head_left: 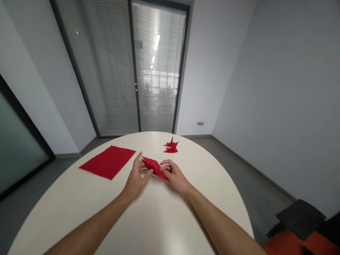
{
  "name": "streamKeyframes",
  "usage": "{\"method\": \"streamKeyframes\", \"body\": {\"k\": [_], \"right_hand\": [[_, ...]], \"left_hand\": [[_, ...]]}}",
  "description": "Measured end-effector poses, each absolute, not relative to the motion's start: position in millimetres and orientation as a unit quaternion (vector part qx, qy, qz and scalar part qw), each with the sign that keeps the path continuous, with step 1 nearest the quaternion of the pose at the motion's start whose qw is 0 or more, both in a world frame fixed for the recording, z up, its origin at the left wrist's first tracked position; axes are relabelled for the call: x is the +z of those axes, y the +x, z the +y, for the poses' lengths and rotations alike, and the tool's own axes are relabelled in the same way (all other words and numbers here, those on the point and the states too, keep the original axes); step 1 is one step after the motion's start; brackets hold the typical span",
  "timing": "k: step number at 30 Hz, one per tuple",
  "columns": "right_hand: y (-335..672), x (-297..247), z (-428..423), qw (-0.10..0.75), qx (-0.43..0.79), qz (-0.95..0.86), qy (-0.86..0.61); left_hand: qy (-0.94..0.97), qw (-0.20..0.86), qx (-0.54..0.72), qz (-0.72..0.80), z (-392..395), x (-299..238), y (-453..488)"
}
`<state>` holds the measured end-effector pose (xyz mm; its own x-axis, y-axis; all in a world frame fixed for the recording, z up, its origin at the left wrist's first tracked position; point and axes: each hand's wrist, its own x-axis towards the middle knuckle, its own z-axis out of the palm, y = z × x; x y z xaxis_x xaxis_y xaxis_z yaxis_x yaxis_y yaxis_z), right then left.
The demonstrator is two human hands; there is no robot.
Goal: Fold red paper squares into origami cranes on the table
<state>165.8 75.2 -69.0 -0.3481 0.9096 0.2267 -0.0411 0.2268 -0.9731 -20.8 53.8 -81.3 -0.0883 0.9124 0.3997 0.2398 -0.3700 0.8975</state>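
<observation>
Between my two hands is a piece of folded red paper (pixel 153 163), long and pointed at both ends, held just over the table. My left hand (pixel 137 177) grips its left part, thumb at the lower edge and index finger raised. With thumb and fingers closed, my right hand (pixel 173 174) pinches the right part of the same paper. Beyond them sit small folded red paper figures (pixel 171 146) with sharp points, bunched together. To the left lies a flat red sheet of paper (pixel 109 162).
A round white table (pixel 148 219) carries all the paper. An orange and black chair (pixel 300 226) stands at the lower right. Behind the table is a glass door with blinds (pixel 159 71), and a grey wall (pixel 281 99) rises on the right.
</observation>
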Motion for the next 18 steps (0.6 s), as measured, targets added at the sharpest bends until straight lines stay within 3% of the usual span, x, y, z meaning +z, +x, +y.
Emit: {"method": "streamKeyframes", "body": {"k": [5, 14, 18], "right_hand": [[166.8, -71.7, 76.3, 0.410, 0.585, -0.617, -0.330], [168.1, -65.6, 73.6, 0.386, 0.580, -0.633, -0.337], [167.4, -65.1, 71.7, 0.385, 0.597, -0.619, -0.335]], "left_hand": [[0.575, 0.394, 0.558, 0.451, 52.0, -73.5, -18.3], [0.577, 0.369, 0.577, 0.446, 57.1, -77.1, -17.9], [0.565, 0.418, 0.574, 0.420, 50.5, -72.1, -22.6]]}}
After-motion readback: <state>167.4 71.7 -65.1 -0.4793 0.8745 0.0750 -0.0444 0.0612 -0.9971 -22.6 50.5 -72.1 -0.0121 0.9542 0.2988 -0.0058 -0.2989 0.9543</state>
